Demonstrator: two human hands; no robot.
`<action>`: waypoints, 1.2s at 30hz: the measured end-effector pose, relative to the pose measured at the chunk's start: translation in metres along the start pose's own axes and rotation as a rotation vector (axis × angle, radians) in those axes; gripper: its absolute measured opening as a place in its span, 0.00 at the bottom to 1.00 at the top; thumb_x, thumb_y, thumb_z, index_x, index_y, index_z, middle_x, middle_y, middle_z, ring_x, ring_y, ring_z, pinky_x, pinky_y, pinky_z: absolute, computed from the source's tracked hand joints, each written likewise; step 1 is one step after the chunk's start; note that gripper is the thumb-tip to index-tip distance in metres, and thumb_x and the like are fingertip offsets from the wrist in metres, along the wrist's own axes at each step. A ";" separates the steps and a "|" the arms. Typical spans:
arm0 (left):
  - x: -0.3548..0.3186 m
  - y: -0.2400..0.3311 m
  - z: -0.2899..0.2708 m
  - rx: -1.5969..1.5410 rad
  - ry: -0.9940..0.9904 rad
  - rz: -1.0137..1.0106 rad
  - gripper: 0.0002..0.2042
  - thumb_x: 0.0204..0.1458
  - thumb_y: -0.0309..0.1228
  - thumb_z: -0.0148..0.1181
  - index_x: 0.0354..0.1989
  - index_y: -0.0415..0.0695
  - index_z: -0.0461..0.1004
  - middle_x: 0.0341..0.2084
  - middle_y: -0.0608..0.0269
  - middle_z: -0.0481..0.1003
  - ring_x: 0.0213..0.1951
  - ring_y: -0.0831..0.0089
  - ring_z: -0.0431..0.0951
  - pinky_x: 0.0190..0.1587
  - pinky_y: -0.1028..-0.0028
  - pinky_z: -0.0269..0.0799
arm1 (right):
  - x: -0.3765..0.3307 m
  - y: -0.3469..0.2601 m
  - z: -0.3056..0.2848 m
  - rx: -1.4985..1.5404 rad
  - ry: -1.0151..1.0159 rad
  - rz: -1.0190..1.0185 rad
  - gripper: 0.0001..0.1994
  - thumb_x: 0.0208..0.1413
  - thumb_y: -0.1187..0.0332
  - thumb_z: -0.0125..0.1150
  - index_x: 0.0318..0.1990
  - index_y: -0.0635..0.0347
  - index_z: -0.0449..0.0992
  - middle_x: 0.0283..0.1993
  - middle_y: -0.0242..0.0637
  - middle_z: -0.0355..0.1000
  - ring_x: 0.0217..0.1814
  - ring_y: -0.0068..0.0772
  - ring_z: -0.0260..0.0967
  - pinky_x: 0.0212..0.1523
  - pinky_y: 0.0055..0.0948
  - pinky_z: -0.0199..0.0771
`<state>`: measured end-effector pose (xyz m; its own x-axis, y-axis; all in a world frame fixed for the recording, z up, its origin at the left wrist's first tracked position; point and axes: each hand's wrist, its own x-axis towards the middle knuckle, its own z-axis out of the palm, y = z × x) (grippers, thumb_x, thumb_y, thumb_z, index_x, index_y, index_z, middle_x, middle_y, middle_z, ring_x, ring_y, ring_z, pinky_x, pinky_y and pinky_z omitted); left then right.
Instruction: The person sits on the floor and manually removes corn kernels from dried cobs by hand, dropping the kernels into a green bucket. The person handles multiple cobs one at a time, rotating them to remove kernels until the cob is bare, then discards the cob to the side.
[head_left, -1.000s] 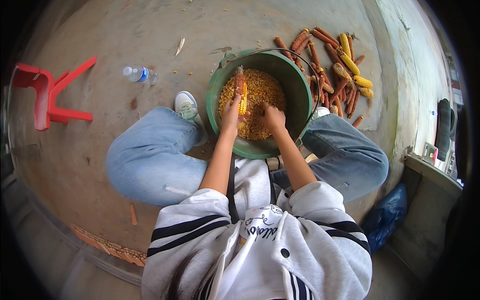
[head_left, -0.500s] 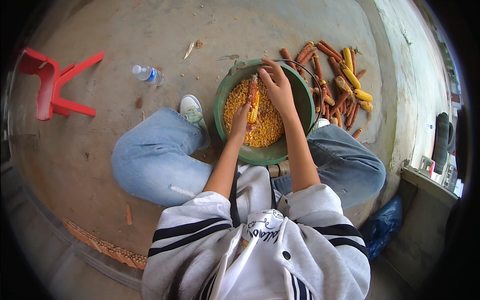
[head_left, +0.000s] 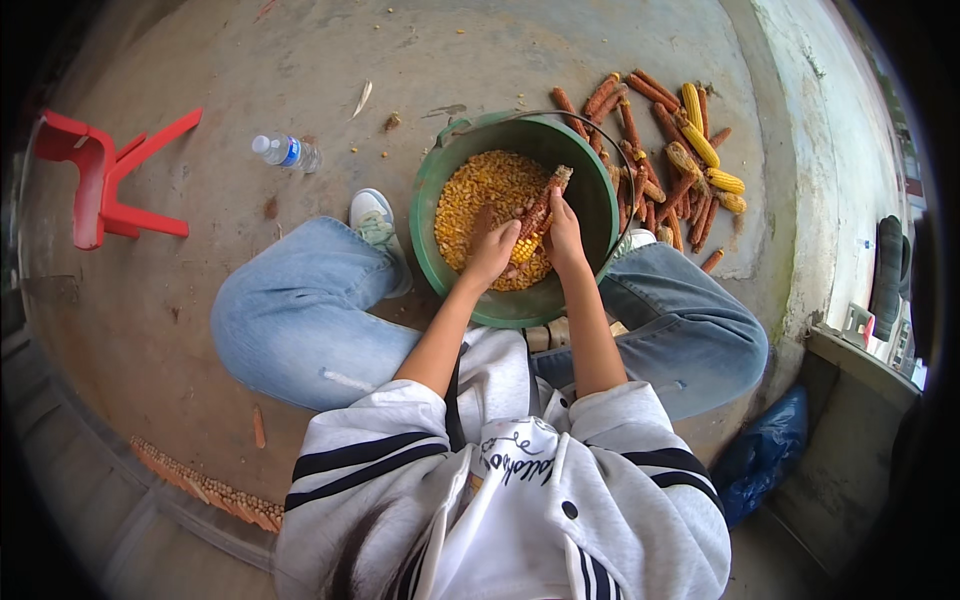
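Observation:
Between my knees stands a green bucket (head_left: 428, 262) with loose yellow corn kernels (head_left: 474, 190) in it. Over the kernels I hold a partly shelled corn cob (head_left: 541, 208), tilted with its bare reddish end up to the right. Yellow kernels still line its lower part. My left hand (head_left: 492, 252) is closed round the lower end, its thumb along the cob. My right hand (head_left: 565, 232) grips the cob from the right side, thumb pointing up along it. The fingers under the cob are partly hidden.
Right of the bucket lies a heap of bare reddish cobs (head_left: 683, 188) with several yellow corn ears (head_left: 700, 143). A water bottle (head_left: 287, 152) lies on the floor at left, near a red plastic stool (head_left: 110, 180). A blue plastic bag (head_left: 765, 455) sits at lower right.
My right hand has come down from the bucket's far side onto the cob. The cob has swung from nearly upright to leaning right, and my left hand has turned with it.

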<state>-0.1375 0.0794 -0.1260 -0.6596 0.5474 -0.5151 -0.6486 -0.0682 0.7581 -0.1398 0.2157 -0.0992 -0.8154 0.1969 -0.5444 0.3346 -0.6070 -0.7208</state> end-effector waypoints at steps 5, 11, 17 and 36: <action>-0.014 0.019 0.011 -0.166 0.066 -0.107 0.22 0.59 0.46 0.36 0.55 0.45 0.60 0.22 0.67 0.71 0.15 0.79 0.68 0.11 0.83 0.55 | 0.002 0.011 -0.006 0.080 0.012 0.053 0.20 0.60 0.51 0.39 0.35 0.62 0.66 0.29 0.40 0.69 0.28 0.32 0.69 0.32 0.31 0.73; -0.024 0.039 0.022 -0.090 -0.027 -0.217 0.25 0.58 0.51 0.35 0.57 0.49 0.56 0.20 0.65 0.70 0.11 0.81 0.65 0.10 0.84 0.53 | 0.005 0.010 -0.009 0.215 0.055 0.033 0.21 0.59 0.51 0.41 0.36 0.64 0.65 0.30 0.37 0.67 0.32 0.33 0.69 0.33 0.32 0.72; -0.017 0.016 0.006 0.059 -0.058 -0.046 0.26 0.58 0.52 0.33 0.59 0.50 0.55 0.17 0.66 0.67 0.09 0.83 0.59 0.09 0.84 0.50 | 0.001 0.011 0.000 0.177 -0.027 0.119 0.18 0.60 0.53 0.42 0.35 0.62 0.66 0.29 0.36 0.67 0.29 0.30 0.68 0.32 0.31 0.71; -0.023 0.018 0.011 -0.061 0.134 -0.142 0.24 0.57 0.52 0.35 0.57 0.52 0.57 0.07 0.72 0.53 0.07 0.82 0.51 0.10 0.82 0.44 | -0.003 0.013 0.015 0.234 -0.005 0.072 0.18 0.59 0.54 0.43 0.30 0.61 0.64 0.24 0.36 0.66 0.24 0.31 0.67 0.25 0.29 0.71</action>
<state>-0.1297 0.0744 -0.0958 -0.6022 0.4394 -0.6665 -0.7576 -0.0515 0.6506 -0.1405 0.1961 -0.1007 -0.7959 0.1426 -0.5883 0.2743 -0.7813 -0.5606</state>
